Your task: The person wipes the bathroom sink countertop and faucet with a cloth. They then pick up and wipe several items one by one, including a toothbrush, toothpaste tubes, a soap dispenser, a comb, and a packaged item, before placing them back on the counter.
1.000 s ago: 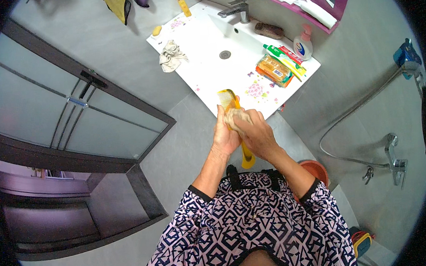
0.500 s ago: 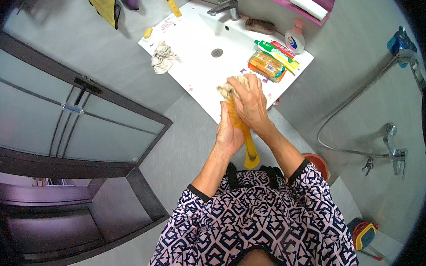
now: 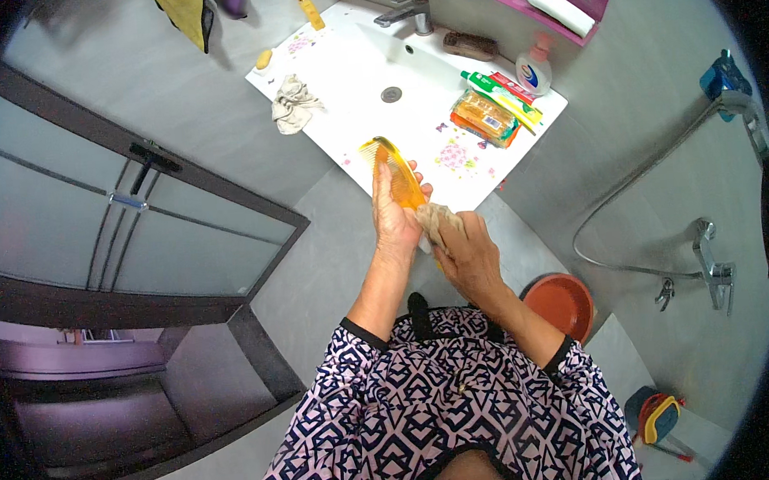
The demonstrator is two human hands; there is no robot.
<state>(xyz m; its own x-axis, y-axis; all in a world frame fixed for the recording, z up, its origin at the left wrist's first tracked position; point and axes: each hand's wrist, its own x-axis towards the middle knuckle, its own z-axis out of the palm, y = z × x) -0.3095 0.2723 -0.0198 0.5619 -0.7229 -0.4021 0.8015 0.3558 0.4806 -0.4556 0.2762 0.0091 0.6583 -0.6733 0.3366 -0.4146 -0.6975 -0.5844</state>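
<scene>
An amber, see-through comb [image 3: 407,187] lies across my left hand [image 3: 395,218], whose fingers are wrapped round its middle. Its teeth face left and its rounded tip points up over the near edge of the white washbasin [image 3: 352,111]. My right hand [image 3: 469,253] closes a beige cloth [image 3: 439,222] round the comb's lower end, just below my left hand. The cloth and fingers hide most of the handle. A second pale, crumpled cloth [image 3: 294,104] rests on the basin's left rim.
Along the basin stand a chrome tap [image 3: 407,13], a brown brush [image 3: 470,46], a pump bottle [image 3: 534,69], a green-and-yellow tube [image 3: 500,97] and an orange packet [image 3: 483,118]. Yellow soap [image 3: 264,59] sits at the left corner. A red-brown basin [image 3: 560,305] is on the floor at right.
My right hand and its cloth have slid from the comb's toothed end down to the handle. The toothed end is now uncovered and tilts further left.
</scene>
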